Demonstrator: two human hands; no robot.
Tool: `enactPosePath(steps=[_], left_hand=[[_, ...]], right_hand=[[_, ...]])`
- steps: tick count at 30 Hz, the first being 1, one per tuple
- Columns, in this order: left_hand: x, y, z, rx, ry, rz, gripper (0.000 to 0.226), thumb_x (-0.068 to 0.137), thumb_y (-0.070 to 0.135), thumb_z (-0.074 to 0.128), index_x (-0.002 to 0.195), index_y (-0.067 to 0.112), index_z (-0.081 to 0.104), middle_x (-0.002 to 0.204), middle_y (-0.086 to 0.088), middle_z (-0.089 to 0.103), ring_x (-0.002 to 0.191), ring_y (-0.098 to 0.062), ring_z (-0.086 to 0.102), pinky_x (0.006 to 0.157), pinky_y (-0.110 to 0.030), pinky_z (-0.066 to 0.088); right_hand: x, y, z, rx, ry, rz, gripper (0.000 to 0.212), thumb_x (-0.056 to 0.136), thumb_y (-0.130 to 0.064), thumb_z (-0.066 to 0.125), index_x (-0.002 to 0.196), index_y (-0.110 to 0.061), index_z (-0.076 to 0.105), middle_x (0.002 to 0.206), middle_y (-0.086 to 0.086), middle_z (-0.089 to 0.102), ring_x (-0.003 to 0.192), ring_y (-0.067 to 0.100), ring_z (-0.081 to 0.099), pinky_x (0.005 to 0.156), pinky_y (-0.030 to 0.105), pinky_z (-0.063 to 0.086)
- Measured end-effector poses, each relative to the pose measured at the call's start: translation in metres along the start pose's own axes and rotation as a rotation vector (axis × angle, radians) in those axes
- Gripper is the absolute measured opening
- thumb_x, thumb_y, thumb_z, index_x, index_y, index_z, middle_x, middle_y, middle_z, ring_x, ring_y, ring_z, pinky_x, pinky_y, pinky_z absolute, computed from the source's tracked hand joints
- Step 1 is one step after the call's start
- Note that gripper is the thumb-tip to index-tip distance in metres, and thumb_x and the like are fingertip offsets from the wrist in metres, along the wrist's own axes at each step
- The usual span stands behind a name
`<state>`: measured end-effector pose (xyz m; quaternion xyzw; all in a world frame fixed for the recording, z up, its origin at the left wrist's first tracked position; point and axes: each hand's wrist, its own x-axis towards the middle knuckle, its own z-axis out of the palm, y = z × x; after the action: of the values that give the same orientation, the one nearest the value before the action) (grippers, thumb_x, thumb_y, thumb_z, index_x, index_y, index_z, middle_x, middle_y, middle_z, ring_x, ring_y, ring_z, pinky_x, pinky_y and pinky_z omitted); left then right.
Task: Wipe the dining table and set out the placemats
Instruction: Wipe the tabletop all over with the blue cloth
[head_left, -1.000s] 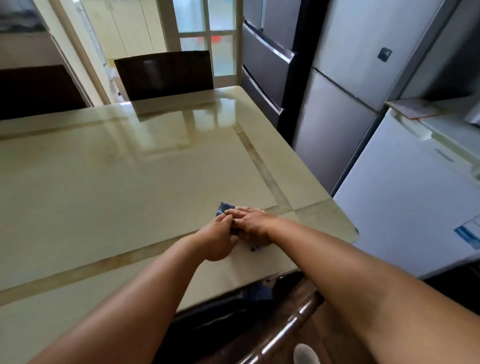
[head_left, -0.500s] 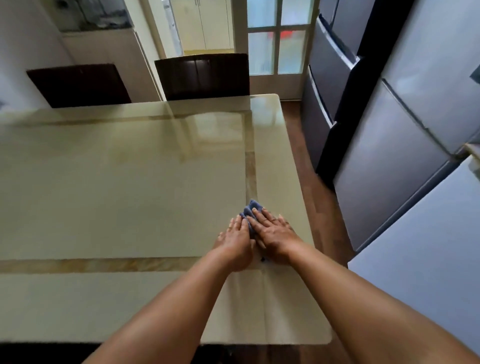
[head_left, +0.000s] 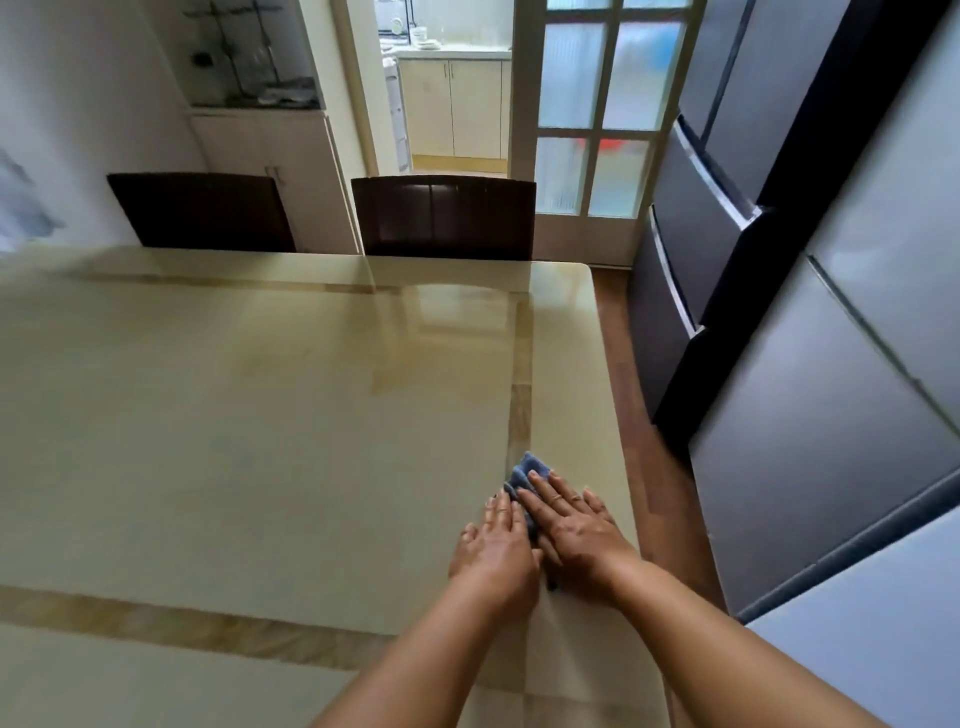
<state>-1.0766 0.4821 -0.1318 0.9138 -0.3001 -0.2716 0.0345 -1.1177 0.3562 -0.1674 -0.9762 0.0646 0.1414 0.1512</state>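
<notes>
Both hands lie flat, fingers straight, side by side on a soft, crumpled blue cloth: left hand and right hand press it onto the glossy cream counter, near its right edge, over a tan inlaid stripe.

Blue cloth lies bunched on glossy cream dining table near right edge, over tan inlay band; mostly hidden, apparently folded.

No legible text or labels.
</notes>
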Motion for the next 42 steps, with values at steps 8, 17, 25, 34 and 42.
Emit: enactPosePath(steps=[8, 17, 25, 34, 42], left_hand=[[0.074, 0.013, -0.034, -0.038, 0.060, -0.118, 0.065, 0.098, 0.039, 0.026, 0.148, 0.013, -0.006, 0.158, -0.003, -0.012, 0.145, -0.015, -0.009, 0.117, -0.039, 0.003], [0.121, 0.025, -0.062, -0.090, 0.053, -0.270, 0.063, 0.098, 0.036, 0.026, 0.148, 0.014, -0.006, 0.158, -0.001, -0.012, 0.145, -0.014, -0.010, 0.117, -0.040, 0.004], [0.117, 0.019, -0.077, -0.185, 0.073, -0.273, 0.064, 0.097, 0.031, 0.034, 0.149, 0.016, 0.001, 0.159, 0.001, -0.005, 0.146, -0.012, -0.001, 0.117, -0.040, 0.007], [0.114, 0.010, -0.068, -0.177, 0.088, -0.225, 0.065, 0.097, 0.029, 0.035, 0.149, 0.019, -0.003, 0.158, 0.003, -0.013, 0.145, -0.011, -0.007, 0.117, -0.038, 0.005], [0.138, -0.011, -0.077, -0.203, 0.274, -0.336, 0.068, 0.096, 0.039, 0.035, 0.148, 0.024, -0.006, 0.156, 0.003, -0.019, 0.145, -0.019, -0.010, 0.116, -0.037, -0.004]], right_hand=[[0.083, 0.048, -0.039, -0.053, -0.008, -0.116, 0.057, 0.099, -0.039, 0.027, 0.149, -0.037, 0.000, 0.156, -0.014, -0.014, 0.143, 0.007, -0.016, 0.115, 0.034, -0.009], [0.146, 0.075, -0.061, -0.026, -0.008, -0.242, 0.053, 0.098, -0.046, 0.023, 0.148, -0.041, 0.005, 0.156, -0.018, -0.009, 0.143, 0.003, -0.013, 0.114, 0.031, -0.009], [0.147, 0.073, -0.061, -0.074, -0.011, -0.251, 0.054, 0.097, -0.053, 0.014, 0.145, -0.044, -0.011, 0.154, -0.019, -0.019, 0.134, 0.003, -0.027, 0.112, 0.034, -0.015], [0.159, 0.075, -0.067, -0.117, -0.010, -0.286, 0.053, 0.097, -0.054, 0.016, 0.146, -0.046, -0.004, 0.154, -0.022, -0.015, 0.141, 0.003, -0.019, 0.112, 0.032, -0.013], [0.256, 0.082, -0.098, -0.144, 0.036, -0.293, 0.052, 0.097, -0.053, 0.015, 0.147, -0.045, 0.000, 0.156, -0.021, -0.010, 0.143, 0.004, -0.012, 0.114, 0.032, -0.008]])
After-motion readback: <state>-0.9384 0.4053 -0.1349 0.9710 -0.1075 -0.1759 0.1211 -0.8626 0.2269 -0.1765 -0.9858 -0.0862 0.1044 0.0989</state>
